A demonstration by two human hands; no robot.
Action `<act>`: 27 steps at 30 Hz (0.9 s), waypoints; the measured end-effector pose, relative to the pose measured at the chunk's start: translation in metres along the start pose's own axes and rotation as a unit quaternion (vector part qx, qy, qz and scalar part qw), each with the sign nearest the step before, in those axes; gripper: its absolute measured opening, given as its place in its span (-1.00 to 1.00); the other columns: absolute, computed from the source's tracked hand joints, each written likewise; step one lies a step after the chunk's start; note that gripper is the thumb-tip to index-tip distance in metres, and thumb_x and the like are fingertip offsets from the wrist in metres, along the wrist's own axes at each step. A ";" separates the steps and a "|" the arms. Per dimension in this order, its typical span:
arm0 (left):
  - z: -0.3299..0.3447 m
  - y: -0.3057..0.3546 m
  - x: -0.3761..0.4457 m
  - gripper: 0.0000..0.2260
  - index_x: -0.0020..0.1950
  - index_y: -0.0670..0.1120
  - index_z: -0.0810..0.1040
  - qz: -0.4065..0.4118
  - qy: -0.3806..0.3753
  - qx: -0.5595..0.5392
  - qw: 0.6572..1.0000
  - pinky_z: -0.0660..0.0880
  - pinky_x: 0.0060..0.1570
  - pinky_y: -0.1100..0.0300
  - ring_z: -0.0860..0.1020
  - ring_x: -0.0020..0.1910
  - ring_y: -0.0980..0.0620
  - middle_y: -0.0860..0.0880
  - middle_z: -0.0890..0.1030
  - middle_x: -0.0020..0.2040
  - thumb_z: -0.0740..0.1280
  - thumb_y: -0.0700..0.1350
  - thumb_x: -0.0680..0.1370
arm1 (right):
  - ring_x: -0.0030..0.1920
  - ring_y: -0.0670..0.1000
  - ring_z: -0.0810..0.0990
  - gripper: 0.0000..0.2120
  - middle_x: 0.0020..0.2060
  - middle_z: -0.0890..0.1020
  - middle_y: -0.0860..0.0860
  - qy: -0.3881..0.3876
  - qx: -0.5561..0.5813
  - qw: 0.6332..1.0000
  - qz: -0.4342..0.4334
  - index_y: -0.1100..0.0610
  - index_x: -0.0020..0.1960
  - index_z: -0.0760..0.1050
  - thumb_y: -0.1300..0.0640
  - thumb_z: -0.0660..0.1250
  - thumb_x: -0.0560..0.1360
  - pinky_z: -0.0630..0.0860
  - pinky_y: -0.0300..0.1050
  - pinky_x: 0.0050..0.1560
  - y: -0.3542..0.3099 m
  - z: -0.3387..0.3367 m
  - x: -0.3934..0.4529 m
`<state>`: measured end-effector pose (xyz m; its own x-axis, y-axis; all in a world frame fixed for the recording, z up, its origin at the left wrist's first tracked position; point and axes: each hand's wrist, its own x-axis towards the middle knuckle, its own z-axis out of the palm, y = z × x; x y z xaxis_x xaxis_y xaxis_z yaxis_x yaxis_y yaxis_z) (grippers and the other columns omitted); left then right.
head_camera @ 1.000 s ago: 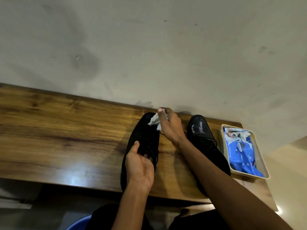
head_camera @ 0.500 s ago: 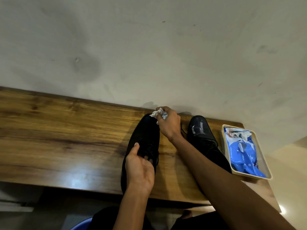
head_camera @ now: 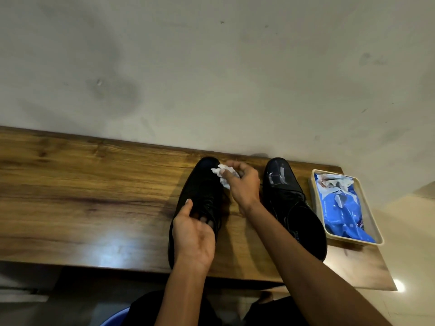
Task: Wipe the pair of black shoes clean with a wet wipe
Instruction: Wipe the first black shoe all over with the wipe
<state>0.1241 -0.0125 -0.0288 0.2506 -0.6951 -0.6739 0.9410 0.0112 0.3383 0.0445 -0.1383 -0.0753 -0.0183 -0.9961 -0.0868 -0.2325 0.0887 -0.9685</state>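
Head view: right hand (head_camera: 243,187) fingers pinch wipe (head_camera: 222,174); left hand (head_camera: 194,236) fingers grip left shoe (head_camera: 202,184), heel hidden.

The right hand (head_camera: 243,187) presses a crumpled wipe (head_camera: 222,174) on the left shoe (head_camera: 200,191), which the left hand (head_camera: 194,236) steadies.

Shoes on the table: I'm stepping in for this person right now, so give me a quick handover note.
Left hand: grips the left shoe at its opening, steadying it.
Right hand: pinches a crumpled wipe against that shoe's toe.
Right shoe: stands beside it on the table, toe glossy with streaks, so likely already wiped.
Wipe pack: in the tray at the table's right end.
Done: probably the right shoe; left toe under way.
Left: the remaining surfaces of the left shoe, sides and heel.
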 end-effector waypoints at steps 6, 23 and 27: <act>-0.003 0.001 0.005 -0.63 0.46 -0.15 0.42 -0.002 0.001 0.001 1.000 0.26 0.48 0.02 0.49 0.35 -0.10 -0.19 0.55 0.33 0.15 -0.08 0.67 | -0.01 -0.01 0.69 -0.79 -0.06 0.72 0.02 0.004 -0.021 1.000 0.016 0.09 0.13 0.68 0.04 0.45 0.53 0.65 -0.09 -0.02 0.000 0.007 0.014; -0.001 0.024 0.001 -0.65 0.37 -0.27 0.48 -0.004 -0.104 -0.124 0.987 0.39 0.41 -0.02 0.58 0.30 -0.15 -0.25 0.63 0.25 0.14 -0.10 0.68 | 0.02 -0.08 0.68 -0.82 -0.02 0.72 -0.05 0.041 0.051 0.993 -0.103 0.03 0.13 0.65 0.03 0.39 0.57 0.65 -0.04 0.06 -0.042 -0.001 -0.024; -0.003 0.019 0.004 -0.69 0.31 -0.26 0.51 -0.020 -0.079 -0.107 0.991 0.47 0.30 0.04 0.59 0.26 -0.10 -0.25 0.64 0.22 0.14 -0.11 0.69 | 0.04 -0.18 0.63 -0.82 0.03 0.70 -0.08 0.037 -0.062 0.978 -0.195 0.03 0.13 0.67 0.05 0.44 0.55 0.58 -0.25 0.06 -0.069 -0.004 -0.008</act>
<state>0.1435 -0.0123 -0.0271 0.1889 -0.8013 -0.5677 0.9805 0.1215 0.1548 0.0570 -0.1363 -0.0072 0.0271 -0.9518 0.3054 -0.3515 -0.2951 -0.8885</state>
